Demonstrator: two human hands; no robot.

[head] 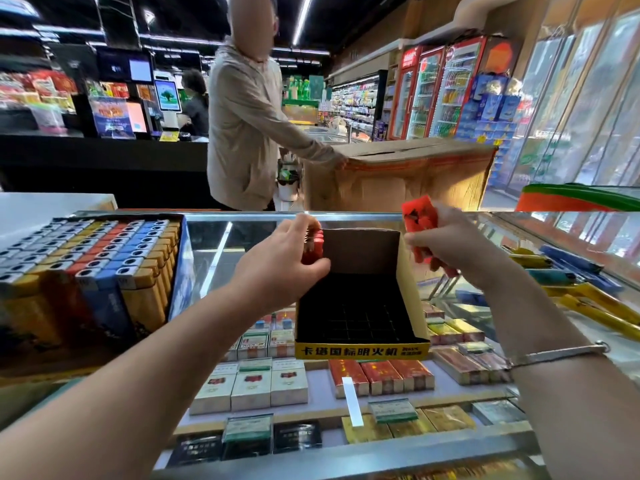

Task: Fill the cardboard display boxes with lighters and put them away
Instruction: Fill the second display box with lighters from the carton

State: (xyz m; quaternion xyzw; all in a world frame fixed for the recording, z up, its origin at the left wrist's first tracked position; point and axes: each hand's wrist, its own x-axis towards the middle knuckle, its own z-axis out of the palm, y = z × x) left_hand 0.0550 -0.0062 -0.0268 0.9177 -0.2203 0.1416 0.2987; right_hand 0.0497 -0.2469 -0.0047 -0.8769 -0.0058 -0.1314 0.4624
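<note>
Done: blue display box point(93, 271) at left on the glass counter point(242, 233), packed row on row with lighters.
In hand: yellow-fronted display box point(360, 306) at centre, grid of cells bare, nothing slotted yet.
Left hand point(280, 265): curled round a small clutch of red lighters point(313, 245), held at the box's left wall.
Right hand point(450, 244): clamped on more red lighters point(420, 220), above the right wall; count unclear, blurred.
Left to do: whole box to fill; loose lighters point(571, 275) at right, probably next; then stowing.
</note>
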